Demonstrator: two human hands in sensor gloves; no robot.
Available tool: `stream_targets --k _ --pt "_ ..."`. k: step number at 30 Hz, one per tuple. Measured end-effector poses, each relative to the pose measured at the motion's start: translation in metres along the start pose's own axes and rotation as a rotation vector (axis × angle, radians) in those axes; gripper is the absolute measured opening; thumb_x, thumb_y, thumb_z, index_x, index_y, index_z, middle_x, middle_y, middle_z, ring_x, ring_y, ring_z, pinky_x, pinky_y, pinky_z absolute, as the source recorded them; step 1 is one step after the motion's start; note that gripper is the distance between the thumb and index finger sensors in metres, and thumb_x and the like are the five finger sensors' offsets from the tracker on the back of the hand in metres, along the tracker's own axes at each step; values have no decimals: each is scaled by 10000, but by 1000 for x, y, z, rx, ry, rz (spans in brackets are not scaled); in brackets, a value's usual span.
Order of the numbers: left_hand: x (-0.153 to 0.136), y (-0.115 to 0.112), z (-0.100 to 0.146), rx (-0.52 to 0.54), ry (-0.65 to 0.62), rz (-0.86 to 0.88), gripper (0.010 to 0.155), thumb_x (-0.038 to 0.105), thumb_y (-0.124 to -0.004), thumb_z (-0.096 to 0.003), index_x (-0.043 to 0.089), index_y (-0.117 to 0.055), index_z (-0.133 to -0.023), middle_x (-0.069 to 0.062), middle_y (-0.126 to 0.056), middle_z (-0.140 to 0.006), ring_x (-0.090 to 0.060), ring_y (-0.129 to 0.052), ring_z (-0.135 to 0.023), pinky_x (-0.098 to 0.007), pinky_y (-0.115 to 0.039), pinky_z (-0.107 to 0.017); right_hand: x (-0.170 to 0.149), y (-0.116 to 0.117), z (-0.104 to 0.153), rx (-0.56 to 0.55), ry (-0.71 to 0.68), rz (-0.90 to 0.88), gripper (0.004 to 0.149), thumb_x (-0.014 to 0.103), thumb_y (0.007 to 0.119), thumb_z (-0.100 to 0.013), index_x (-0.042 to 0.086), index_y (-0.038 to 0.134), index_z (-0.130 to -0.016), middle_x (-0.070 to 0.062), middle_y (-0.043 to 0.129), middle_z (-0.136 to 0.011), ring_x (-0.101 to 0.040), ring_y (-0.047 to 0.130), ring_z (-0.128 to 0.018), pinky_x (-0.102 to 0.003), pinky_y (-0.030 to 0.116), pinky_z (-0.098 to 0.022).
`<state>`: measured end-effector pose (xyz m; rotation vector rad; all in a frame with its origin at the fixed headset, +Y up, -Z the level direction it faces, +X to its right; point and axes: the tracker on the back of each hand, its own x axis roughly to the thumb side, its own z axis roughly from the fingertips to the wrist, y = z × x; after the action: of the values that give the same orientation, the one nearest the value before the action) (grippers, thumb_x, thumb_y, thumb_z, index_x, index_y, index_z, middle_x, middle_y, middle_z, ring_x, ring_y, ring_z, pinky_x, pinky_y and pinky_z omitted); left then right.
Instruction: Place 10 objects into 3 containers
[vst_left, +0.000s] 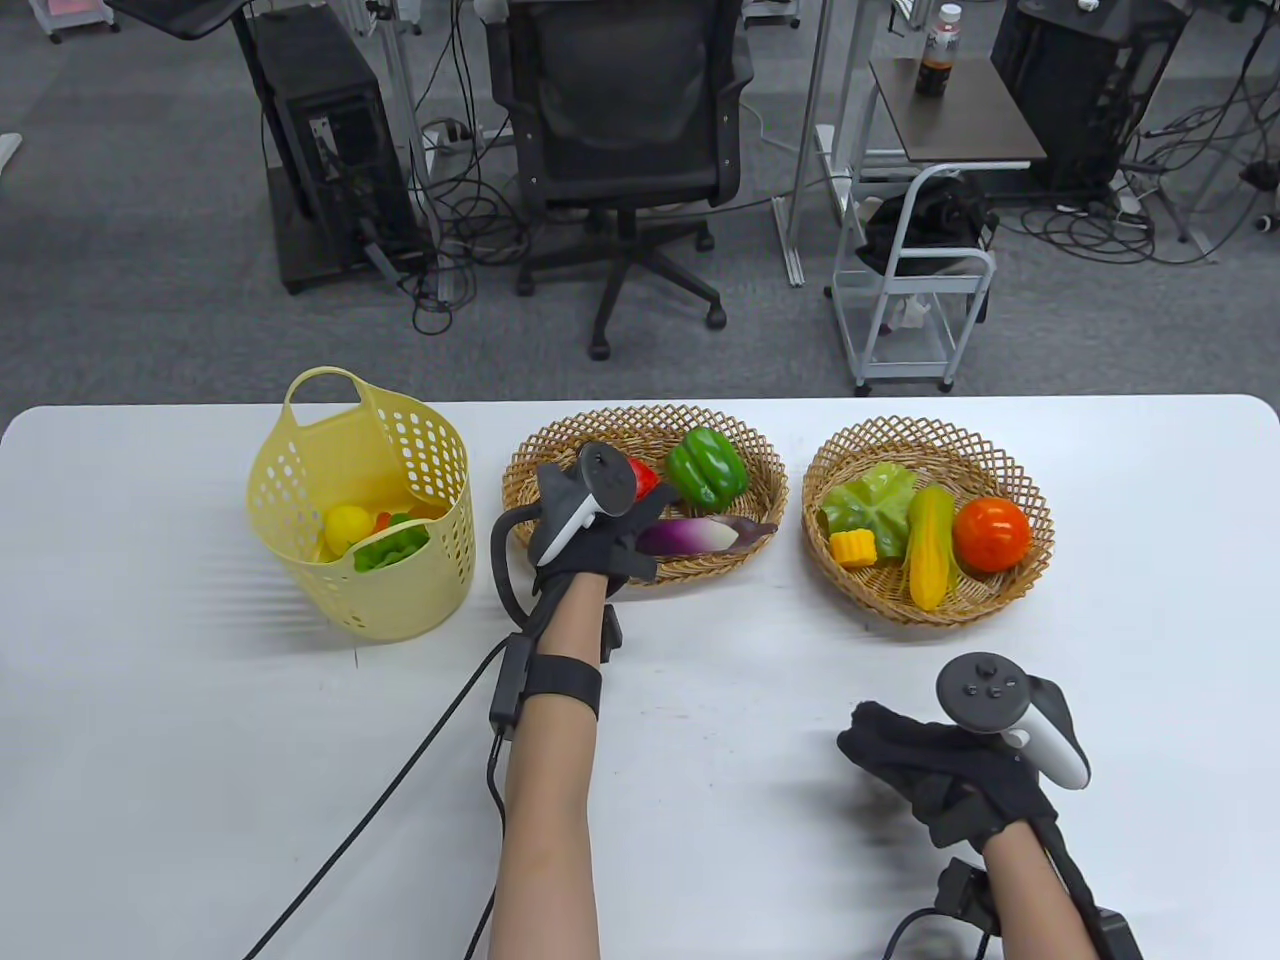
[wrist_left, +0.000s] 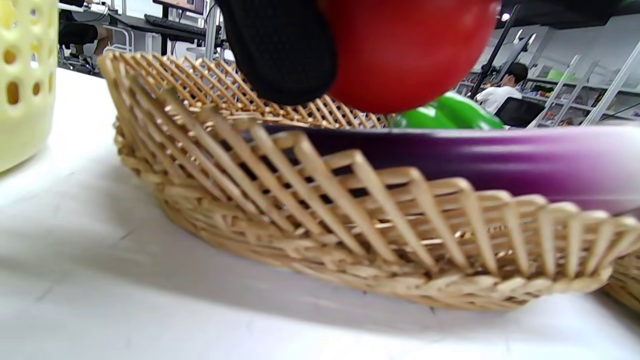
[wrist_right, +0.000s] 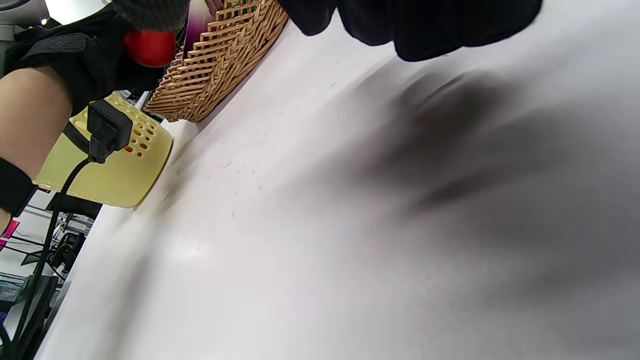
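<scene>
A: While it hangs over the middle wicker basket (vst_left: 560, 440), what has the left hand (vst_left: 585, 535) got?
B: It grips a red fruit (wrist_left: 405, 55); just right, eggplant (vst_left: 690, 536).
A: The right hand (vst_left: 940, 775)?
B: Curled above bare tabletop (vst_left: 720, 760), holding nothing.

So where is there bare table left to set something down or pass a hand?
Bare table runs along the near edge between the left hand and right hand, and left of the yellow basket. Crowded: the middle wicker basket and the right wicker basket, with only narrow gaps between containers.
</scene>
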<state>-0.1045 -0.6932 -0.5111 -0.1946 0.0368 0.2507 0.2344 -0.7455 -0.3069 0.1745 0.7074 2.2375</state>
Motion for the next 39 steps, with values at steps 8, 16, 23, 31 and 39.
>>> stream_targets --k 8,16,23,31,39 --pt "-13 2 7 85 -29 48 939 762 -527 -592 123 -186 -1189 -200 -424 -1196 -335 -712 -1063 -222 -887 -556 -1 0 -1 10 10 -12 809 567 553 -611 -4 369 -1154 -373 409 -1158 -616 555 -943 -669 562 -655" --pt "-28 6 36 219 -113 116 967 794 -593 -517 140 -336 -1181 -175 -582 -1142 -380 -790 -974 -289 -900 -457 2 1 -1 21 -8 -7 812 574 554 -609 2 370 -1156 -370 414 -1160 -619 555 -945 -676 562 -652" --pt "-39 4 71 118 -182 195 931 787 -572 -539 120 -426 -1173 -219 -594 -1136 -437 -772 -970 -411 -858 -522 8 2 2 10 -21 24 816 576 555 -608 0 371 -1156 -369 415 -1160 -622 547 -948 -679 560 -650" --pt "-62 -14 121 -106 -308 207 905 746 -574 -572 102 -417 -1188 -257 -529 -1169 -506 -661 -1035 -605 -700 -659 16 3 5 -46 -41 87 818 584 549 -608 20 342 -1163 -342 327 -1185 -617 434 -995 -692 495 -679" --pt "-82 -40 164 -76 -345 168 875 712 -586 -594 100 -403 -1192 -279 -482 -1184 -531 -593 -1065 -673 -612 -686 10 1 2 -80 -30 80 816 585 546 -608 37 313 -1166 -319 259 -1194 -598 359 -1019 -696 433 -700"
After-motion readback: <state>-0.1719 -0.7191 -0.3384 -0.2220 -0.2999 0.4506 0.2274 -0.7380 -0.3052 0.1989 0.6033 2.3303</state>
